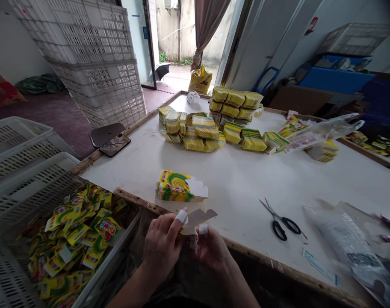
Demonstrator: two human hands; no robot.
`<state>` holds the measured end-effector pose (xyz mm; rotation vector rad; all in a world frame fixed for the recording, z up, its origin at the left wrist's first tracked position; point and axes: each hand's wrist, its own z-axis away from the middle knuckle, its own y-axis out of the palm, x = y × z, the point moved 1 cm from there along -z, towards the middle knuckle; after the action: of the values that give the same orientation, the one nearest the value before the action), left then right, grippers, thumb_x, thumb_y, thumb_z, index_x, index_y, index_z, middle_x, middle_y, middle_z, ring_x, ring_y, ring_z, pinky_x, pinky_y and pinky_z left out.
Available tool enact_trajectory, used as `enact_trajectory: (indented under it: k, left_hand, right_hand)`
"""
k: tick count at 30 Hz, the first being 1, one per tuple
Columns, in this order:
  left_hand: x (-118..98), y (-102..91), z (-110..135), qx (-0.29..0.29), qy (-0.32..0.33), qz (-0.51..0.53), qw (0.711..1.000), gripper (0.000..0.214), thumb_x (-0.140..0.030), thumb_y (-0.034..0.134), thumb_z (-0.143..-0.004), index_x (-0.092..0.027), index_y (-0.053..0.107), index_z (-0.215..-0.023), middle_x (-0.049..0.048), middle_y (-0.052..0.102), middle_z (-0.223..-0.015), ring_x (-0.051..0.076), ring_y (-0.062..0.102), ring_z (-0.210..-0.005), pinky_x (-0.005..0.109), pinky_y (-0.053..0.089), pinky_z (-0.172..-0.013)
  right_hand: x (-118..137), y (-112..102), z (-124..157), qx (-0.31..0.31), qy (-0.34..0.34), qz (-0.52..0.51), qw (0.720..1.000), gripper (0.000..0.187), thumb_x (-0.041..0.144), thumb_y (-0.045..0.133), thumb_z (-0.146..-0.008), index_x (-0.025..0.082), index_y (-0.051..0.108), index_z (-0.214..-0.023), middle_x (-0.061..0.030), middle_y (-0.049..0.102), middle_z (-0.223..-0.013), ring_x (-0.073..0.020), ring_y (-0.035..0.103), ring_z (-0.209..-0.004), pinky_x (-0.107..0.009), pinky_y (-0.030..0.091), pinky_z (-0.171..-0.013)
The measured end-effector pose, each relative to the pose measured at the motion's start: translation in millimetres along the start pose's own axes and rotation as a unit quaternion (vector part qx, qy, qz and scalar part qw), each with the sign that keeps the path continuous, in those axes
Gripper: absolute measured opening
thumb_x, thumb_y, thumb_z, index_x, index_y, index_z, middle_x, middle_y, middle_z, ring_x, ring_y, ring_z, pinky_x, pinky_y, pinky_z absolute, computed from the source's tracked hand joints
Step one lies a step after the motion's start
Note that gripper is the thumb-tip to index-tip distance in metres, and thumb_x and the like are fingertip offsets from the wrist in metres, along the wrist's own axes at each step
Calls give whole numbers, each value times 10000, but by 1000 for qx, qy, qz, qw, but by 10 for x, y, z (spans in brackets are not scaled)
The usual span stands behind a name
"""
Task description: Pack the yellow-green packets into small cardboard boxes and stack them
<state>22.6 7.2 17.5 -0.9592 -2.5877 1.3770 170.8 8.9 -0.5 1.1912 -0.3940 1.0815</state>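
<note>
At the table's near edge both my hands grip one small cardboard box (195, 219), its grey-white inner flaps turned up. My left hand (163, 239) has its fingers closed round the box's left side, with white tape on a fingertip. On the other side, my right hand (211, 248) pinches the box near its flaps; white tape wraps a finger here too. Most of the box's printed face is hidden by my fingers. Just beyond lies a small stack of flat yellow-green cartons (174, 186) with white flaps pointing right.
A white crate (131, 231) at lower left holds many folded yellow boxes (76, 239). Bundled carton stacks (201, 132) stand farther back on the white table (233, 175). Scissors (280, 220) and a clear plastic packet (345, 244) lie right; a phone (115, 144) lies left.
</note>
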Motion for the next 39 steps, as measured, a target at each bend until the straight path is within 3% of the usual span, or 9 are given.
enact_trajectory:
  k: [5, 9, 13, 21, 25, 28, 31, 34, 39]
  left_hand:
    - [67, 52, 45, 7, -90, 72, 993, 662, -178, 633, -793, -193, 347, -1389, 99, 585, -1029, 249, 606, -898, 357, 513, -777]
    - [78, 50, 39, 35, -143, 145, 978, 666, -227, 657, -789, -200, 313, -1359, 102, 579, -1069, 236, 636, -927, 335, 542, -772]
    - [13, 56, 50, 51, -118, 167, 978, 571, -205, 638, -769, -218, 339, -1255, 92, 576, -1061, 233, 645, -900, 321, 550, -722]
    - [-44, 17, 83, 95, -60, 165, 980, 528, -66, 554, -667, -241, 339, -1116, 69, 571, -996, 231, 625, -829, 337, 535, -699]
    - [-9, -27, 30, 141, -93, 188, 968, 561, -83, 557, -666, -250, 323, -1149, 74, 595, -1005, 250, 637, -877, 361, 537, -735]
    - [16, -14, 4, 201, -137, 238, 940, 621, -167, 573, -734, -242, 243, -1254, 93, 621, -1041, 253, 653, -895, 383, 544, -765]
    - [24, 42, 12, 237, -150, 262, 924, 737, -154, 556, -728, -214, 135, -1330, 131, 615, -1110, 266, 654, -943, 420, 545, -807]
    - [30, 92, 33, 209, -150, 239, 936, 773, -96, 545, -670, -200, 163, -1333, 168, 553, -1209, 291, 615, -1062, 461, 527, -876]
    - [105, 58, 66, 148, -141, 164, 965, 618, -113, 579, -698, -184, 347, -1267, 155, 518, -1217, 307, 539, -1160, 502, 478, -972]
  right_hand:
    - [-146, 8, 56, 38, 84, -70, 993, 341, 448, 756, -634, 181, 547, -668, 51, 456, -517, -79, 402, -420, -183, 333, -389]
    - [-130, -86, 51, 21, 31, -83, 996, 378, 385, 875, -590, 166, 619, -763, 33, 573, -627, -62, 475, -512, -157, 373, -483]
    - [13, -96, 41, 17, -26, -74, 997, 357, 371, 883, -599, 179, 648, -787, 36, 597, -668, -67, 466, -548, -175, 385, -541]
    - [220, 22, 12, 96, -46, 65, 992, 349, 276, 793, -614, 160, 697, -930, -30, 702, -851, -197, 611, -775, -273, 459, -681]
    - [217, -2, 44, 92, -80, 119, 985, 368, 332, 768, -699, 167, 678, -1016, -61, 720, -961, -248, 645, -908, -349, 490, -834]
    - [175, -1, 134, 88, -154, 205, 962, 462, 359, 701, -799, 180, 595, -1212, -110, 679, -1161, -291, 623, -1066, -407, 482, -931]
    - [96, 19, 206, 60, -242, 348, 904, 523, 229, 602, -864, 198, 480, -1371, -129, 594, -1325, -302, 568, -1192, -416, 457, -1000]
    - [21, 13, 191, 27, -305, 417, 856, 546, 119, 499, -880, 220, 448, -1414, -115, 583, -1353, -276, 572, -1212, -390, 459, -1022]
    - [29, -115, 95, -56, -365, 428, 825, 580, 116, 458, -913, 273, 375, -1466, -99, 587, -1362, -249, 601, -1200, -348, 524, -966]
